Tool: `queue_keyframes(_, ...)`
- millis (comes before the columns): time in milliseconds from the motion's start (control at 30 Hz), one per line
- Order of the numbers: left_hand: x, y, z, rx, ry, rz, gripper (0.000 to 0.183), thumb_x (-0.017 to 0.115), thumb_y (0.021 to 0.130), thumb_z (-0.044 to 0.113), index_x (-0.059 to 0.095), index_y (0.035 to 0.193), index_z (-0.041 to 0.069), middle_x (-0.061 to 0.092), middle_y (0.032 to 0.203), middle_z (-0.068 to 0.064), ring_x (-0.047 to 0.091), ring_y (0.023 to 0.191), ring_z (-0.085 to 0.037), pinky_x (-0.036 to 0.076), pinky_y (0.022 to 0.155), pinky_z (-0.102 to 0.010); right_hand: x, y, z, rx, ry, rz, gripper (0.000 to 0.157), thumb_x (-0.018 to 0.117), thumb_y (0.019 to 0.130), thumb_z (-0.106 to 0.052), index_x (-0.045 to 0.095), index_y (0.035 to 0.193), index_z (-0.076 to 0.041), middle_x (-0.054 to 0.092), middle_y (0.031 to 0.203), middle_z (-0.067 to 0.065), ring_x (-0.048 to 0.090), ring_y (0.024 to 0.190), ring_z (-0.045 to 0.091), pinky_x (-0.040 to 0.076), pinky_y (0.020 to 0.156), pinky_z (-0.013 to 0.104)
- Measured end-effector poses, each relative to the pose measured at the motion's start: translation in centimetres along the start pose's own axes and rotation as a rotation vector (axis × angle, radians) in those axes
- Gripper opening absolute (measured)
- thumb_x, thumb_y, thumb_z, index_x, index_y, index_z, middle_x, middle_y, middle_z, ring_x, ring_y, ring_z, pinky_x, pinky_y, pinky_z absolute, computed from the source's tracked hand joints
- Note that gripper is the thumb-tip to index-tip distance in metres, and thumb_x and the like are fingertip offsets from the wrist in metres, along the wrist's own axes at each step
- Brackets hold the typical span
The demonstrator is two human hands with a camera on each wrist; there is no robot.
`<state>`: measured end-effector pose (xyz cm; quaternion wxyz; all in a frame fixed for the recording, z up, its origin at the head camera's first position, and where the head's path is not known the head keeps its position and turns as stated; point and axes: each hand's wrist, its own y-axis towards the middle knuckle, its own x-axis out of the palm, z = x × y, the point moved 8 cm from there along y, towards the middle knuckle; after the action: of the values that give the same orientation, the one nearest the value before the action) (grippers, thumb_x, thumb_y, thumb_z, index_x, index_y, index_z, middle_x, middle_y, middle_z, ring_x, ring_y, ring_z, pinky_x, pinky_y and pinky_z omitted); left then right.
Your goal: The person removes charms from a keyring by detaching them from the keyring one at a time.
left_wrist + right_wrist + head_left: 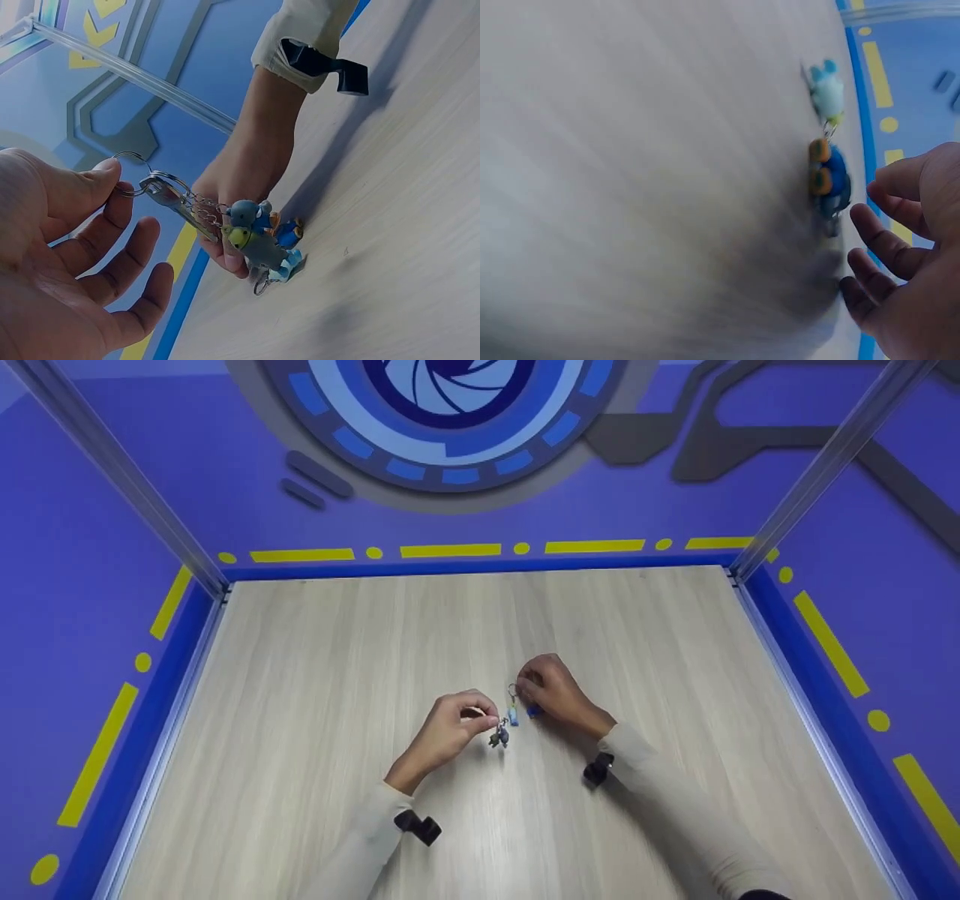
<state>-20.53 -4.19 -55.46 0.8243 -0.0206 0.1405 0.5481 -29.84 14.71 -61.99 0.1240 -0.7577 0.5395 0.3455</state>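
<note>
My left hand pinches a metal key ring between thumb and forefinger, its other fingers loosely bent. Flat metal pieces, perhaps keys, and small grey figurine charms hang from that ring. Just right of them, a light-blue figurine keychain lies on the table with its ring pointing away from me. My right hand hovers beside a blue figurine with orange feet, partly hidden beneath it in the head view. In the right wrist view its fingers are spread and bent, with nothing seen between them.
The wood-grain table spreads out around both hands. Blue panels with yellow marks enclose its back and sides, with metal posts at the back corners. Each wrist wears a black camera.
</note>
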Motion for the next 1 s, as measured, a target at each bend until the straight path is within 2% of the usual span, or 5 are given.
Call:
queue_keyframes(100,0.1,0.0,-0.1,0.001,-0.009,0.001,0.005,0.080,0.100,0.006,0.079,0.095,0.008,0.077,0.102,-0.013,0.070,0.099,-0.019,0.056,0.102,-0.048,-0.4,-0.6,-1.1,-0.049,0.020,0.008,0.005,0.078,0.099,-0.001,0.076,0.095,-0.003,0.072,0.099,0.010,0.059,0.108,0.033,0.043,0.103,0.051)
queue_keyframes(400,0.1,0.2,0.0,0.012,0.001,-0.004,0.005,0.081,0.099,0.007,0.079,0.095,0.010,0.077,0.099,-0.003,0.071,0.099,-0.019,0.057,0.101,-0.046,-2.1,-2.6,-4.3,-0.160,0.081,-0.006,0.004,0.076,0.102,-0.004,0.076,0.098,-0.004,0.077,0.106,0.008,0.063,0.116,0.035,0.046,0.108,0.056)
queue_keyframes(567,0.2,0.2,-0.1,0.012,0.006,-0.008,0.006,0.080,0.100,0.006,0.078,0.095,0.010,0.077,0.099,-0.002,0.071,0.099,-0.019,0.056,0.101,-0.047,-2.1,-4.0,-6.4,-0.208,0.085,-0.049,0.004,0.076,0.102,-0.002,0.074,0.101,-0.005,0.076,0.112,0.008,0.064,0.122,0.036,0.047,0.109,0.057)
queue_keyframes(767,0.4,0.2,-0.2,0.011,-0.021,-0.025,0.006,0.078,0.101,0.005,0.079,0.096,0.009,0.077,0.100,-0.003,0.070,0.100,-0.019,0.056,0.101,-0.049,-1.6,-5.5,-9.2,-0.295,0.076,-0.090,0.013,0.079,0.099,0.000,0.075,0.108,-0.008,0.075,0.118,0.007,0.063,0.130,0.039,0.051,0.110,0.057)
queue_keyframes(1000,0.8,0.3,-0.4,0.008,-0.039,-0.028,0.005,0.079,0.100,0.005,0.079,0.095,0.008,0.077,0.100,-0.005,0.069,0.102,-0.019,0.055,0.103,-0.054,-0.9,-6.1,-10.4,-0.365,0.065,-0.087,0.018,0.079,0.098,0.004,0.075,0.110,-0.008,0.075,0.115,0.004,0.065,0.126,0.033,0.052,0.113,0.053)
